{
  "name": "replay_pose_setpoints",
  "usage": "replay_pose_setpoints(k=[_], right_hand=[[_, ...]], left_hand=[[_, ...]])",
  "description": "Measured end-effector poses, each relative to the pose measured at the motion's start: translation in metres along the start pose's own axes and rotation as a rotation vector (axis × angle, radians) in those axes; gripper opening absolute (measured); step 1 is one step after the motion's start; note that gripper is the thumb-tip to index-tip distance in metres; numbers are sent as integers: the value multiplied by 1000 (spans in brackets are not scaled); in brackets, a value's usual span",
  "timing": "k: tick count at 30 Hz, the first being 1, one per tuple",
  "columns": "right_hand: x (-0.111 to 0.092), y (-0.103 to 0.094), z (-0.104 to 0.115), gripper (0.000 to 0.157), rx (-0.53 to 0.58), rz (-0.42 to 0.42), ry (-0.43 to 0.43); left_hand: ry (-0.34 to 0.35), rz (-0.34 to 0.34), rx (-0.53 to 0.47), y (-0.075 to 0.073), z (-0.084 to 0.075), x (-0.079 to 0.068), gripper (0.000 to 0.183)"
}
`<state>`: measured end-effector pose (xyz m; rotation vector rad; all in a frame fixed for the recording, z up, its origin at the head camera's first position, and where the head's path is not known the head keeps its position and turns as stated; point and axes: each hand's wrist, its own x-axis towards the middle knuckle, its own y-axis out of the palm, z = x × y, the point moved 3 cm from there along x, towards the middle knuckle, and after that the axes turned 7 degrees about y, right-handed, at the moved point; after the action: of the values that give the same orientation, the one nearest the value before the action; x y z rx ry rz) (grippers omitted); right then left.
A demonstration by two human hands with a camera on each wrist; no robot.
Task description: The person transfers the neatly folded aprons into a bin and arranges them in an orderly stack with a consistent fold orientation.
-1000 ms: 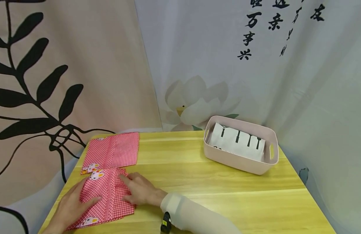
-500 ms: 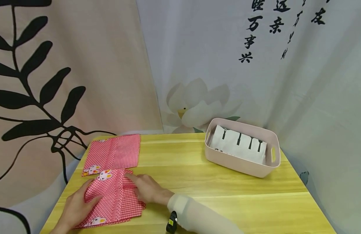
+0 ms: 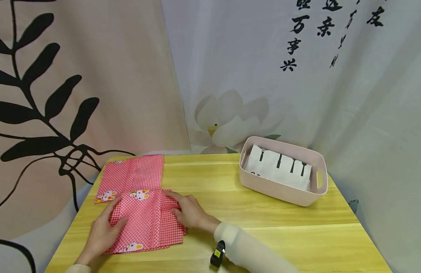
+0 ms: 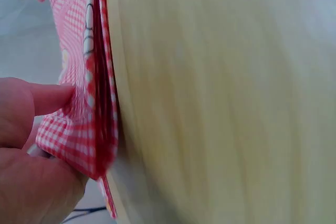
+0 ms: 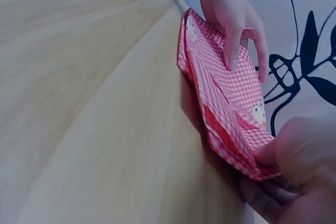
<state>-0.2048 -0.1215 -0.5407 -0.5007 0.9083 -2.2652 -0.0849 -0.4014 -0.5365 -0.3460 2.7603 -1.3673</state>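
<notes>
A folded red-and-white gingham cloth (image 3: 142, 222) with printed rabbits lies near the front left of the table, several layers thick. My left hand (image 3: 102, 233) grips its left edge; in the left wrist view the thumb (image 4: 52, 98) presses on top, with fingers hidden underneath. At the opposite edge my right hand (image 3: 195, 214) pinches the cloth between thumb and fingers, as the right wrist view shows. Directly behind, a second folded gingham cloth (image 3: 135, 172) of the same pattern lies flat, its front edge overlapped by the held one in the head view.
A pale pink basket (image 3: 275, 189) with handle slots stands at the back right of the wooden table (image 3: 265, 235). Inside it lies a folded white cloth (image 3: 277, 167) with dark utensil prints. Printed curtains (image 3: 231, 57) hang right behind the table.
Both hands have moved right and slightly away from me, carrying the held gingham cloth along. The second cloth and the basket stay in place.
</notes>
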Motion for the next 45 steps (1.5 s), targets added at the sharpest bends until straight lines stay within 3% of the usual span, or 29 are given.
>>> replay_pose_setpoints(k=[6,13,16,24,28,36,45], right_hand=[[-14,-13,-18,60,137,-20,82],[-30,-27,-34,57,234,-14,142],[-38,-34,-39,55,267,-29,146],[-53,-52,-50,49,309,-86,161],[-58,-63,-54,47,314,-115,175],[-61,-90,-58,43,357,-179,160],[-71,-116,-51,44,421,-188,196]], left_hand=[[180,-27,-72,11,-16,3,68],[280,-51,-126,24,-36,5,55],[289,-40,-170,30,-44,7,54],[219,29,-251,43,-62,11,52],[227,54,-275,48,-72,15,54],[271,35,-285,46,-90,24,55],[303,37,-318,42,-111,30,56]])
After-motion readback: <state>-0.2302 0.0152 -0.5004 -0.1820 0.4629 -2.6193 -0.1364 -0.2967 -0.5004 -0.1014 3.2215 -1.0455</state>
